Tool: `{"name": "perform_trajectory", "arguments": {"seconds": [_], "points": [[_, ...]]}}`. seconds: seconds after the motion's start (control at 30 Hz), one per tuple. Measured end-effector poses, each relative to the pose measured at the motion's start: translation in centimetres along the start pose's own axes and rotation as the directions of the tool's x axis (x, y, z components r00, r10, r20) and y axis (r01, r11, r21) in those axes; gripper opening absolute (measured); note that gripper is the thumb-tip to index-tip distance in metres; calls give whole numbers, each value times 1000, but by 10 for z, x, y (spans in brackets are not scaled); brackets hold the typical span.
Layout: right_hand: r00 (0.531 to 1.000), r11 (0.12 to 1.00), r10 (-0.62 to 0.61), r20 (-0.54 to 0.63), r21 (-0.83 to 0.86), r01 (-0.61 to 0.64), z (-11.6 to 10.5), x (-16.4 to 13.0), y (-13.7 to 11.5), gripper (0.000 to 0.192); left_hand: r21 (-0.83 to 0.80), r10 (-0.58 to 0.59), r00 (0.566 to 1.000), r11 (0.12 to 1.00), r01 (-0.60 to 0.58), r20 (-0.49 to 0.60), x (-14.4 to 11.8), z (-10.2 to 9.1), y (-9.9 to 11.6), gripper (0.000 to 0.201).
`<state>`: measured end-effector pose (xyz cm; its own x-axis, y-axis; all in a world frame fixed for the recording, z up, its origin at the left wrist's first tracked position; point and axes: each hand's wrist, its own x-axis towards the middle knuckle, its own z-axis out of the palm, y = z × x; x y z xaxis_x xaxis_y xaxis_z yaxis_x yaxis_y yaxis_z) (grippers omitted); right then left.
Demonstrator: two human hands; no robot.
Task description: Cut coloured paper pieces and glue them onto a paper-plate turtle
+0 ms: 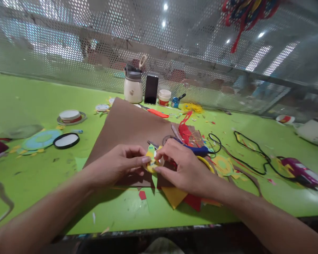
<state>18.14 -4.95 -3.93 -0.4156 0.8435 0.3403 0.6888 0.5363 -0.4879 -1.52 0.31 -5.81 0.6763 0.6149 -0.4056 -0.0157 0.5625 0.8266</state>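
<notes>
Pinching the small yellow cutout (151, 159) between left hand (122, 164) and right hand (182, 165), fingertips pressed together; best keeping it flat over the brown sheet (127, 127).

A craft workshop: green worktable (29, 95) strewn with coloured foam scraps (185, 201), perforated metal screen (69, 42) behind.

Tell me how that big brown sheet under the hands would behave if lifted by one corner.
The brown sheet would probably flop and sag: it looks thin and lies flat on the green table. It is likely light for its spread, so a push may slide it. Both the left hand and right hand rest over its near edge, and scraps would likely shift with it.
</notes>
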Motion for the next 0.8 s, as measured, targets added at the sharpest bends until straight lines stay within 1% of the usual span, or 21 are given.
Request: {"name": "perform_trajectory", "arguments": {"seconds": [0.2,0.3,0.37,0.43,0.53,0.7,0.8], "points": [[1000,1000,5,-31,0,-5,5,1,6,8,9,-13,1000,1000,13,22,3,-5,-2,11],[998,999,-33,-47,37,34,3,1,4,8,19,-14,1000,1000,14,14,3,-6,-2,12],[998,996,-68,-15,56,69,0,1,0,10,44,-10,1000,999,11,-7,2,-6,0,14],[997,996,-75,27,49,74,-1,0,-2,9,71,-7,1000,997,9,-26,2,-6,0,15],[997,998,-54,56,14,53,0,0,-3,7,84,-16,999,996,18,-31,2,-5,1,17],[1000,1000,8,18,8,-8,4,1,0,6,84,-27,1000,996,28,-17,1,-4,0,17],[997,997,71,2,13,-71,6,2,0,5,130,-30,999,991,32,-15,1,-3,0,19]]}}
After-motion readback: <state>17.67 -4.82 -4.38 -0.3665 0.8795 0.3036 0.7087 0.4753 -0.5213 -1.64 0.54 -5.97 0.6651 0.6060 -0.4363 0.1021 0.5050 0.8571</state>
